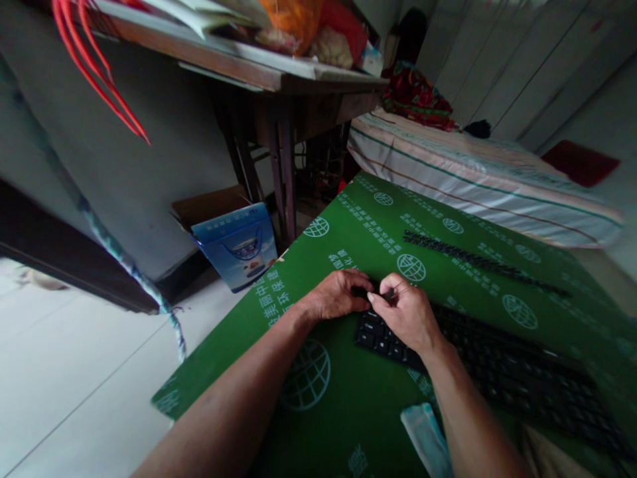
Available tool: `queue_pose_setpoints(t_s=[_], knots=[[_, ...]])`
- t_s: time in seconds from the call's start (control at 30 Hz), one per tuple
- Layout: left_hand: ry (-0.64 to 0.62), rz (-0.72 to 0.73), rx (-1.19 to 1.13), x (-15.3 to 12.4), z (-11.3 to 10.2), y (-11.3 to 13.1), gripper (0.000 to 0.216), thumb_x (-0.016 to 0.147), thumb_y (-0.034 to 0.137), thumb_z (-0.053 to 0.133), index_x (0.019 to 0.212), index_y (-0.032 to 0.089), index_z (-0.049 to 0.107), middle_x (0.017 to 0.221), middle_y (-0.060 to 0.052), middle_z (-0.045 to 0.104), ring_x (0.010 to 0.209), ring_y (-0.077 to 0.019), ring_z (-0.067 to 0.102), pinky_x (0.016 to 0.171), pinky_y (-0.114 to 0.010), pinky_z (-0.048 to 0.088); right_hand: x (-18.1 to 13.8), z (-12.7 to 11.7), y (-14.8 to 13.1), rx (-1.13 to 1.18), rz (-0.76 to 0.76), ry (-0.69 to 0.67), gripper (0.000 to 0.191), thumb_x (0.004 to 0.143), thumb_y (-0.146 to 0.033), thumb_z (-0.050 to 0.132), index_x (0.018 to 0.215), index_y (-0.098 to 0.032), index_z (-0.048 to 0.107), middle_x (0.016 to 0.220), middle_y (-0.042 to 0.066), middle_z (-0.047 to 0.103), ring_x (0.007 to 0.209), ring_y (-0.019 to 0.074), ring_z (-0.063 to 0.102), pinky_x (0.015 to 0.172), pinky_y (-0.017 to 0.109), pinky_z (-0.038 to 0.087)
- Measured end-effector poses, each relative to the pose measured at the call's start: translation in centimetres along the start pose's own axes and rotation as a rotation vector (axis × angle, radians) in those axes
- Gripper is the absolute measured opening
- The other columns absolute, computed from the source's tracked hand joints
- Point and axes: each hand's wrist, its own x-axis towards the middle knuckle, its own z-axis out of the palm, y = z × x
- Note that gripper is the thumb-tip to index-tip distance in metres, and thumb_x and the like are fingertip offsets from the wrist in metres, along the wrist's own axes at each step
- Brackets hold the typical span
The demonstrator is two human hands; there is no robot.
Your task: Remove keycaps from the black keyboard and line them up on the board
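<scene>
A black keyboard (pixel 517 368) lies at a slant on a green printed board (pixel 348 385). My right hand (pixel 405 312) is over its far left corner, thumb and fingers pinched around a small black piece (pixel 391 295), possibly a keycap. Close beside it, my left hand (pixel 341 293) rests at the same corner with curled fingers. Its fingertips come together near the keyboard's edge, and whatever they hold is hidden. Part of the keyboard's left side is covered by my right hand and forearm.
Beyond the keyboard lies a long row of small black pieces (pixel 482 262). A light blue cloth or packet (pixel 425 435) sits near my right forearm. A blue carton (pixel 239 249) stands on the floor by a loaded wooden table (pixel 269 76). A mattress (pixel 478 172) borders the board's far side.
</scene>
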Motion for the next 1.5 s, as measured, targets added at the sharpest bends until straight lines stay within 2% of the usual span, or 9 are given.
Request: queue_pose_setpoints(t_s=[0.1,0.3,0.5,0.67,0.8,1.07,1.27,1.5], knots=[[-0.003,0.017,0.002,0.0,0.0,0.0,0.02,0.067,0.01,0.063,0.085,0.015,0.069,0.09,-0.003,0.063,0.087,-0.0174,0.057,0.078,-0.027,0.044,0.1,0.2,0.3,0.013,0.001,-0.009,0.024,0.074,-0.038,0.058,0.062,-0.021,0.045,0.048,-0.006,0.045,0.044,0.0089,0.04,0.045,0.02,0.031],[-0.015,0.03,0.0,0.2,0.0,-0.1,0.017,0.068,0.011,0.065,0.083,0.016,0.069,0.088,-0.003,0.065,0.085,-0.0175,0.058,0.078,-0.027,0.044,0.5,0.0,1.0,0.101,0.021,-0.177,0.027,0.069,-0.041,0.064,0.059,-0.018,0.056,0.049,-0.005,0.046,0.046,0.008,0.039,0.042,0.018,0.03],[-0.016,0.014,-0.003,0.1,0.0,0.0,0.015,0.069,0.013,0.065,0.082,0.017,0.07,0.087,-0.003,0.064,0.086,-0.0175,0.058,0.079,-0.027,0.044,0.7,-0.1,0.9,0.15,0.034,-0.181,0.025,0.068,-0.04,0.065,0.059,-0.017,0.058,0.049,-0.004,0.047,0.047,0.008,0.04,0.042,0.018,0.03],[-0.009,-0.002,-0.011,0.1,-0.1,0.1,0.02,0.066,0.009,0.064,0.084,0.018,0.07,0.089,-0.002,0.064,0.088,-0.0177,0.057,0.081,-0.027,0.043,0.9,-0.7,1.0,0.221,0.146,-0.296,0.017,0.065,-0.034,0.066,0.067,-0.017,0.06,0.052,-0.005,0.049,0.047,0.0084,0.043,0.042,0.018,0.032],[-0.014,0.004,-0.008,0.1,-0.1,0.1,0.021,0.066,0.009,0.064,0.084,0.017,0.07,0.089,-0.002,0.064,0.089,-0.0181,0.057,0.082,-0.027,0.042,1.1,-1.3,1.1,0.246,0.149,-0.372,0.013,0.068,-0.028,0.062,0.075,-0.018,0.06,0.057,-0.004,0.053,0.049,0.0089,0.047,0.046,0.019,0.037],[-0.018,0.02,-0.02,0.0,0.0,0.2,0.022,0.068,0.011,0.064,0.088,0.018,0.07,0.094,-0.003,0.067,0.091,-0.0187,0.058,0.082,-0.028,0.042,1.1,-0.8,1.1,0.118,0.02,-0.311,0.016,0.076,-0.033,0.055,0.069,-0.018,0.055,0.055,-0.003,0.054,0.05,0.01,0.05,0.048,0.019,0.038],[-0.018,0.008,-0.02,0.0,0.0,0.2,0.022,0.068,0.01,0.063,0.086,0.018,0.071,0.095,-0.003,0.067,0.09,-0.0181,0.058,0.081,-0.027,0.043,1.1,-0.2,1.0,-0.008,-0.103,-0.205,0.016,0.079,-0.032,0.051,0.068,-0.021,0.052,0.052,-0.002,0.054,0.048,0.011,0.05,0.049,0.02,0.036],[-0.009,-0.022,-0.039,0.0,0.0,0.4,0.014,0.068,0.012,0.065,0.079,0.018,0.071,0.092,-0.002,0.067,0.088,-0.0179,0.059,0.081,-0.027,0.043,1.1,0.4,1.4,0.046,-0.117,-0.1,0.011,0.078,-0.03,0.051,0.075,-0.02,0.054,0.058,0.0,0.058,0.051,0.0122,0.053,0.051,0.02,0.039]])
